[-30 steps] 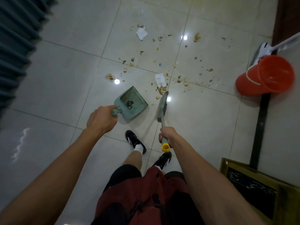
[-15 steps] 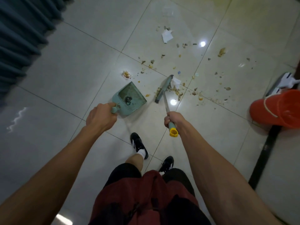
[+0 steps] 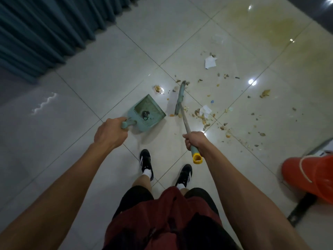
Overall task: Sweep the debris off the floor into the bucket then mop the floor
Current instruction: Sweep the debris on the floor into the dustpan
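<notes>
Left hand (image 3: 110, 133) gripping dustpan (image 3: 146, 113) handle, frame centre. Right hand (image 3: 195, 141) wrapped round broom (image 3: 180, 98) shaft, head beside pan. Debris (image 3: 203, 116) scattered right of broom. Orange bucket (image 3: 310, 177) tipped, lower right.

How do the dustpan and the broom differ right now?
The dustpan is in the left hand, its mouth facing the debris; the broom is in the right hand. The dustpan is broad and flat; the broom long and thin, with a yellow end cap. Both are pale green.
</notes>
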